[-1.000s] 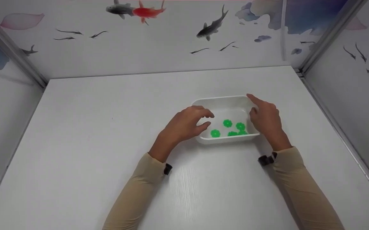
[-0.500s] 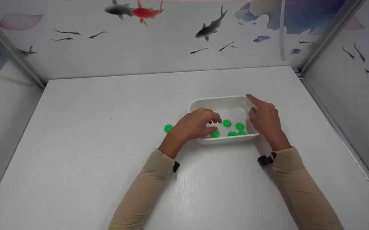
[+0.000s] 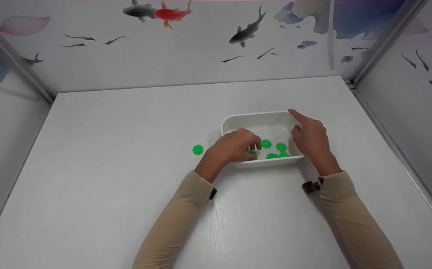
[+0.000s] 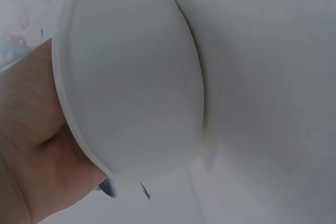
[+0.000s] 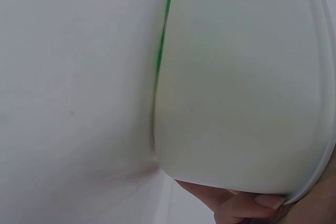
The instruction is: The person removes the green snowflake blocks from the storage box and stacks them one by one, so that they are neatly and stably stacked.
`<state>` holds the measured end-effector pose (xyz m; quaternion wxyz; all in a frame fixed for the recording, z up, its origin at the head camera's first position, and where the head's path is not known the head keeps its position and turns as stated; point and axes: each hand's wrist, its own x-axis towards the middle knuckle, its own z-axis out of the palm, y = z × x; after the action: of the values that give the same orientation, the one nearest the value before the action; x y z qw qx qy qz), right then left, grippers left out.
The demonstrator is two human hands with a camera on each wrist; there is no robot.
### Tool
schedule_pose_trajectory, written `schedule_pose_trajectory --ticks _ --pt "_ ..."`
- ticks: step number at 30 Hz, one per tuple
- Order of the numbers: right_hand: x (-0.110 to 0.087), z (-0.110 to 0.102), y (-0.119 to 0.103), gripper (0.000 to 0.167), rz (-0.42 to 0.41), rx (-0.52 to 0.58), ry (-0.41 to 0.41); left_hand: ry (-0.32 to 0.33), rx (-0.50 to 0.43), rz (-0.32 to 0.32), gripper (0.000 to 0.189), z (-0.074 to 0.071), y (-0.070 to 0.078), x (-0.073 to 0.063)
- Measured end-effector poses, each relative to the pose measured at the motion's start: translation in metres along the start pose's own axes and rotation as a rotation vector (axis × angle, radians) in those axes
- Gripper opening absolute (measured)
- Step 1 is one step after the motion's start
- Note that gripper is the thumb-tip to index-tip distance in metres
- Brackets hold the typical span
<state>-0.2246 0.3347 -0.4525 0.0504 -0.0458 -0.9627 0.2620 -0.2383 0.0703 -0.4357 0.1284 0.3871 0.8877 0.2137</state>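
A white rectangular tray holds several small green flower-shaped discs, among them one disc near its middle and another disc to the right. My left hand reaches over the tray's left end, thumb and fingers bent down around a green disc that shows partly between them; I cannot tell whether they pinch it. My right hand grips the tray's right end, index finger along the back corner and thumb inside. Both wrist views mainly show the tray's outer wall, with right-hand fingers against it.
One green disc lies on the white table, just left of the tray. White panels printed with fish stand behind and at both sides of the table.
My left hand has moved right and deeper into the tray, its fingers closing around a disc. The disc on the table has come into sight behind it. The right hand stays put.
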Motion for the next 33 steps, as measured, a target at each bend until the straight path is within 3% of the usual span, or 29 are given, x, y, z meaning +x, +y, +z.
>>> schedule_pose_trajectory --ticks 9,19,33 --pt "0.0013 0.0004 -0.0013 0.060 -0.018 -0.018 0.026 -0.025 0.008 -0.013 0.028 -0.0012 0.0025 0.0037" --pt "0.0027 -0.0023 -0.0012 0.059 -0.019 -0.011 0.036 0.006 0.010 0.009 0.026 -0.0026 0.0002 0.0082" --pt "-0.0012 0.0007 -0.0004 0.059 -0.018 -0.009 0.022 -0.004 0.040 -0.015 0.021 0.0020 0.0026 0.0055"
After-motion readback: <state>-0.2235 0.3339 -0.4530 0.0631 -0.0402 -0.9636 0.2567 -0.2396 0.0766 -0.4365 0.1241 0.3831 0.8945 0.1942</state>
